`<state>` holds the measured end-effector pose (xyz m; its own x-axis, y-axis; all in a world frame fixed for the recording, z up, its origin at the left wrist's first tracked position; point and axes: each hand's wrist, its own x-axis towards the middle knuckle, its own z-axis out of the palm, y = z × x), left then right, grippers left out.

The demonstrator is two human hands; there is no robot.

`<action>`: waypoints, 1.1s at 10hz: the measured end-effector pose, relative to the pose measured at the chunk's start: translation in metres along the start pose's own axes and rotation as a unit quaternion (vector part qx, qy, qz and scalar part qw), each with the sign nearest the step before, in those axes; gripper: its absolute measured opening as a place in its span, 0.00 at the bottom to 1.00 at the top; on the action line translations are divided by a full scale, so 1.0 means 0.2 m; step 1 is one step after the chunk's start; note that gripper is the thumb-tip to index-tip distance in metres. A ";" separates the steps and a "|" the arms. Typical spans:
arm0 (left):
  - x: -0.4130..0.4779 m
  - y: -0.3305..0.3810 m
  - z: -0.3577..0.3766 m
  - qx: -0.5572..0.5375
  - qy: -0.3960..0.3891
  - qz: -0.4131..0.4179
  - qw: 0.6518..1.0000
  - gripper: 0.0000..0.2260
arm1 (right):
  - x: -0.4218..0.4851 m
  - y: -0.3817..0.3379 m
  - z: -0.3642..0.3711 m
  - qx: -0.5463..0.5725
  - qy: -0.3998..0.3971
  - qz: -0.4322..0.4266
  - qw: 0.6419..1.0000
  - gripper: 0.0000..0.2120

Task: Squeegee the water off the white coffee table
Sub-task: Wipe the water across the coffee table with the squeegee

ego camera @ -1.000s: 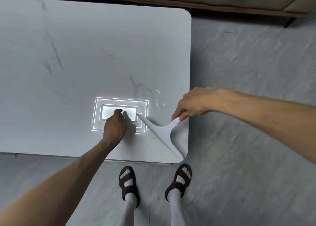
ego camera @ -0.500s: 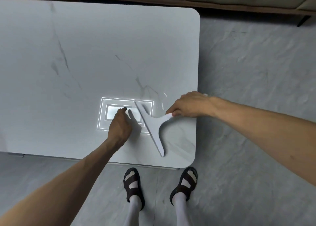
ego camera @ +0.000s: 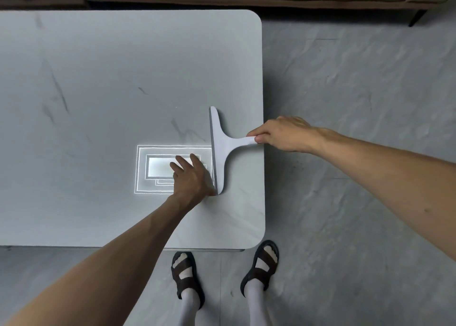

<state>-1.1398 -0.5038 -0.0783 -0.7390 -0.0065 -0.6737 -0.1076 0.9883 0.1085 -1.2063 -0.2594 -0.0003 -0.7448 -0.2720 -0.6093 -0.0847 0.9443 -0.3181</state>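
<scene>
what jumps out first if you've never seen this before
The white squeegee stands out, its blade running front to back near the right edge of the white coffee table, the right hand pinching its handle. Just left of it, bright nested rectangles of light glow on the table, partly under the left hand resting there.

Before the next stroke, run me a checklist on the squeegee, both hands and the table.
1. Grip of right hand on squeegee handle: ok.
2. Its blade down on the white coffee table: ok.
3. Gap between left hand and blade: not ok, it rests flat close against the blade's near end.
4. Path to the table's right edge free: ok.
5. Water on the tabletop: cannot tell.
</scene>
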 end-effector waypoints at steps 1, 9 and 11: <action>0.01 0.02 0.00 0.005 -0.004 -0.012 1.000 0.48 | -0.03 0.06 -0.03 0.008 0.013 0.011 1.000 0.16; -0.12 -0.06 -0.16 -0.033 0.037 0.039 0.998 0.25 | -0.33 0.38 -0.30 0.041 0.047 0.203 0.977 0.13; -0.09 -0.43 -0.16 -0.008 0.084 -0.039 0.996 0.37 | -0.05 0.01 -0.22 0.489 0.160 0.259 0.818 0.14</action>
<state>-1.1387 -0.5930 -0.0524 -0.8284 -0.1106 -0.5492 -0.1788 0.9812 0.0722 -1.2285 -0.2468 0.0375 -0.6610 0.3277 -0.6751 0.7503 0.2759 -0.6007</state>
